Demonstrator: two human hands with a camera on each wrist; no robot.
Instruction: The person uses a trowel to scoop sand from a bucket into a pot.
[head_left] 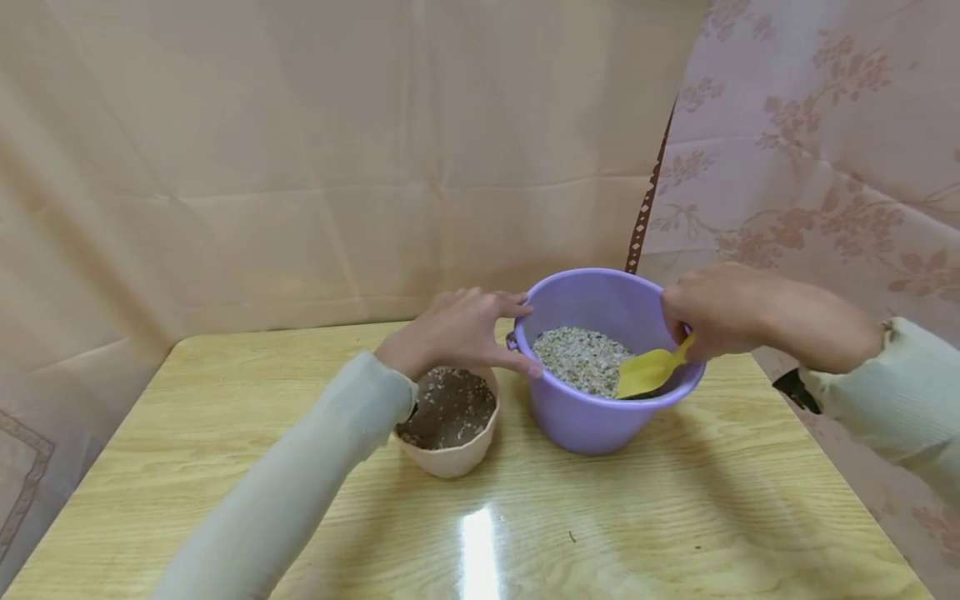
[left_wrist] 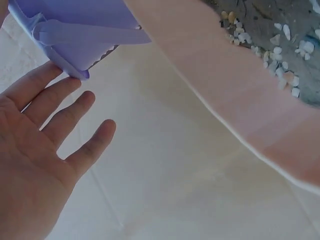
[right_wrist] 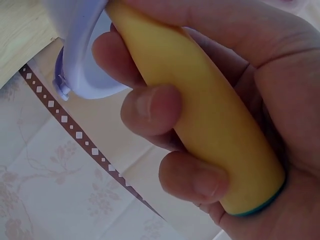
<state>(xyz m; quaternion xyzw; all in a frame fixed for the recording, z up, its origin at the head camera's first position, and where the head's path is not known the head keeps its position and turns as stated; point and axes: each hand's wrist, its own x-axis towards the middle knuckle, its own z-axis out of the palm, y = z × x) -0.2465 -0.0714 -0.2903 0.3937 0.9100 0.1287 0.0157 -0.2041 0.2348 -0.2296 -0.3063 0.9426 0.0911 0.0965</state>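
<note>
Bucket: we find it (head_left: 588, 429) on the table (head_left: 187, 417), right of the pot (head_left: 450, 462).
Pot: we see it near the bucket, slightly closer to us.
Gravel (head_left: 576, 358): inside the bucket.
Scoop (head_left: 648, 372): blade in the bucket, on the gravel's right side.
Left hand (head_left: 467, 329): at the bucket's left rim.
Right hand (head_left: 716, 310): around the scoop's handle, at the bucket's right rim.
Cloth (head_left: 300, 167): behind the table.
</note>
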